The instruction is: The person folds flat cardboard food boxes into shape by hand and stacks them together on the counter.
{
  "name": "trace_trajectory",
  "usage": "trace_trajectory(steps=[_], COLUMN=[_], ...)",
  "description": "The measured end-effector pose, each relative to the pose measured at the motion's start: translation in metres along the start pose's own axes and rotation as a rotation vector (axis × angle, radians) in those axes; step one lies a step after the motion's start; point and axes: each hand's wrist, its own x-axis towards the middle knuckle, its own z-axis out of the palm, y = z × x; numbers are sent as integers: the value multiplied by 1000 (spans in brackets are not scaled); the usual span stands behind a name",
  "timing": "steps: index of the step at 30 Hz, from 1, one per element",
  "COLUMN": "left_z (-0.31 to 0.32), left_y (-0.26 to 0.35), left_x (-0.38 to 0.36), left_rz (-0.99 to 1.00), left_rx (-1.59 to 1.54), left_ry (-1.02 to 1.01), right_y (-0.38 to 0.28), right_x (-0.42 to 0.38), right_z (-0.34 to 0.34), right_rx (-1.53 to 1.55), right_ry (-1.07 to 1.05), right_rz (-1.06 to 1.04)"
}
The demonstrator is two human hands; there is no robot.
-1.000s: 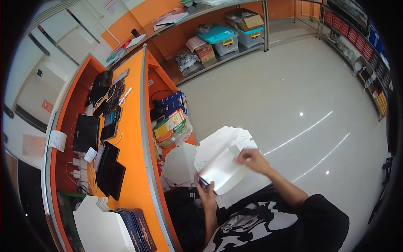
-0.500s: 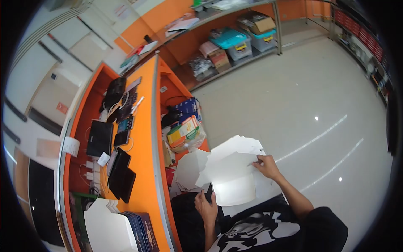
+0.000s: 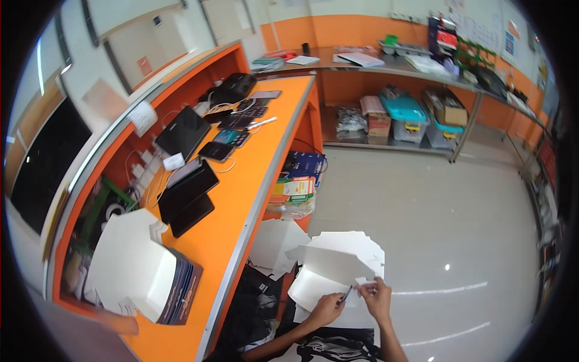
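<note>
A partly folded white cardboard box (image 3: 329, 265) rests in front of me on several flat white sheets. My right hand (image 3: 378, 300) pinches a small white flap (image 3: 365, 281) at the box's right side. Close beside it, my left hand (image 3: 327, 309) is closed on a thin dark object (image 3: 345, 294), too small to name surely, its tip pointing at the flap. More flat white card sheets (image 3: 274, 246) lie left of the box, by the counter. Nested box pieces (image 3: 142, 265), white inside and dark blue outside, sit at the near end of the counter.
The orange counter (image 3: 241, 199) runs along my left, holding tablets (image 3: 187, 196), phones (image 3: 232, 137) and cables. Below it are bagged packets (image 3: 295, 193). Lidded plastic bins (image 3: 410, 123) stand on a metal table's lower shelf at the back. Tiled floor (image 3: 446, 229) lies to the right.
The view has swung left and up. My left hand has come across to the box's right side with the thin dark object. The box panel now stands more upright, and my right hand pinches the flap.
</note>
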Motion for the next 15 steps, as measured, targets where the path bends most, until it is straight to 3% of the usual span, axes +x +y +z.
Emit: trace_trajectory(steps=[4,6,8,11,15], left_z=[-1,9,16,23,16], left_y=[6,-1,-5,-6,6], left_x=[-1,1,3,8,11], left_rz=[-131,-75,-14,113,71], left_rx=[-106,-161,-204,-200,-276], left_ry=[-8,76,161,261,279], right_y=[29,52,22,2,-7], right_x=[-6,-4,1,17,29], right_z=[12,23,26,26,32], right_rx=[-139,132,155,222,151], right_ry=[-56,-54,-110,8,35], right_rz=[71,190,179,198,165])
